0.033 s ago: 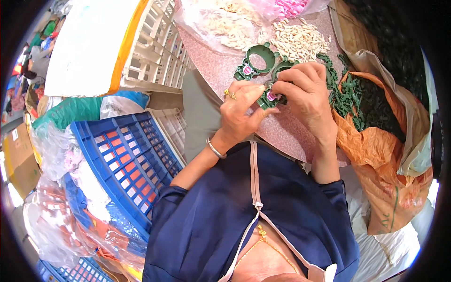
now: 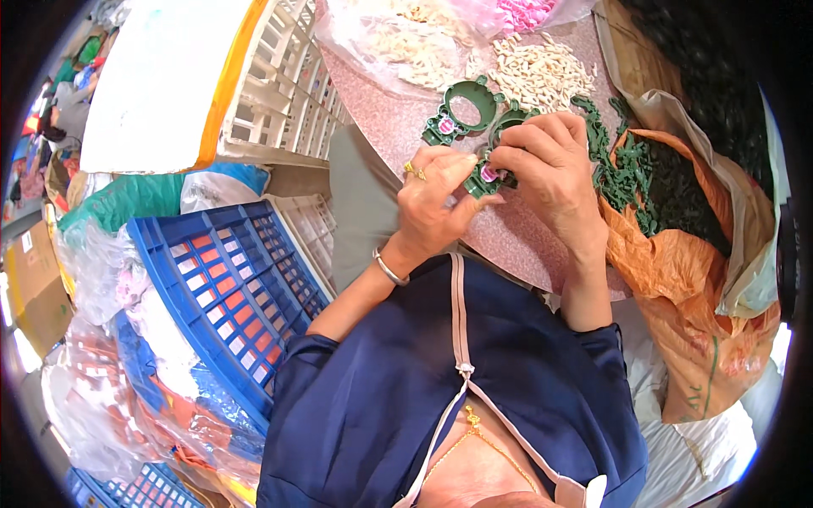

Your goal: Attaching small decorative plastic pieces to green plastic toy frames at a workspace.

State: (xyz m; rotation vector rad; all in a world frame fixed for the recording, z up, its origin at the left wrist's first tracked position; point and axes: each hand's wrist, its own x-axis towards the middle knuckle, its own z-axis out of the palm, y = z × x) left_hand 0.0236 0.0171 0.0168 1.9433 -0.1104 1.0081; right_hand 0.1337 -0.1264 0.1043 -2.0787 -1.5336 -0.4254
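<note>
My left hand (image 2: pixel 434 199), with a ring on a finger and a bangle at the wrist, pinches a dark green plastic part (image 2: pixel 479 188) bearing a round pink-and-white piece. Bent over the same part from the other side is my right hand (image 2: pixel 555 169), its fingers closed at the edge; they hide whether a smaller piece is between them. Just beyond lies a green ring-shaped plastic part (image 2: pixel 476 97) with a similar round pink-and-white piece. Another green ring (image 2: pixel 508 123) shows partly behind my right fingers, and I cannot tell whether it joins the held part.
A pile of small off-white pieces (image 2: pixel 542 72) lies on the speckled table (image 2: pixel 373 102), near a clear bag (image 2: pixel 398 42) and pink pieces (image 2: pixel 525 13). Dark green pieces (image 2: pixel 631 182) spill from an orange sack (image 2: pixel 677 279) at right. Blue (image 2: pixel 224 279) and white (image 2: pixel 292 93) crates stand left.
</note>
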